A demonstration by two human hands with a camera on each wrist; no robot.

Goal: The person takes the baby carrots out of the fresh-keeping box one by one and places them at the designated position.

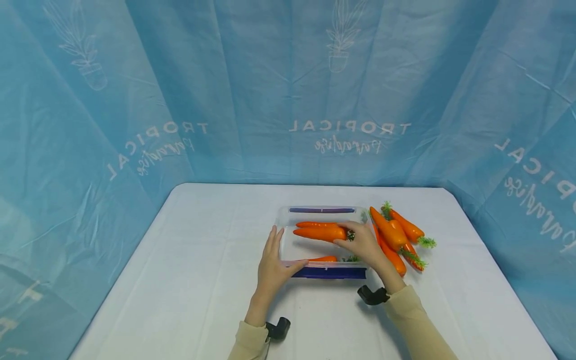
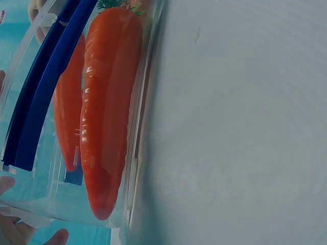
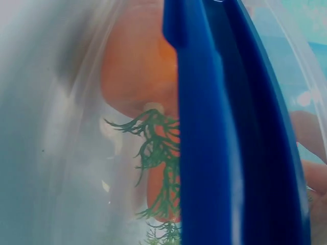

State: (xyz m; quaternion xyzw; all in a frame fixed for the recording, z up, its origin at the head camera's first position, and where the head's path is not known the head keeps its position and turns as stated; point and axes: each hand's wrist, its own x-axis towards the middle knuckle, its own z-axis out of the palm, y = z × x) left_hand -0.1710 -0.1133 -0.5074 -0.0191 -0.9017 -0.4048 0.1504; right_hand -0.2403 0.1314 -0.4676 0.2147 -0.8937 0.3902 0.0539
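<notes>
A clear plastic container (image 1: 337,264) with blue clips lies on the white table. My left hand (image 1: 273,267) touches its left side with fingers extended, the thumb at the front rim. Over the container, my right hand (image 1: 363,243) pinches an orange carrot (image 1: 319,234) at its thick, leafy end; the tip points left. Just behind it shows another carrot (image 1: 310,224). Along the front wall lies a carrot (image 2: 110,112) with green leaves, seen through the plastic in the left wrist view. A blue clip (image 3: 204,122) covers much of the right wrist view, and only bits of fingers show.
Several loose carrots (image 1: 390,235) with green tops are heaped against the container's right side, near my right forearm. A light blue printed curtain (image 1: 252,90) hangs behind and beside the white table (image 1: 211,260). Each wrist wears a black camera mount (image 1: 278,329).
</notes>
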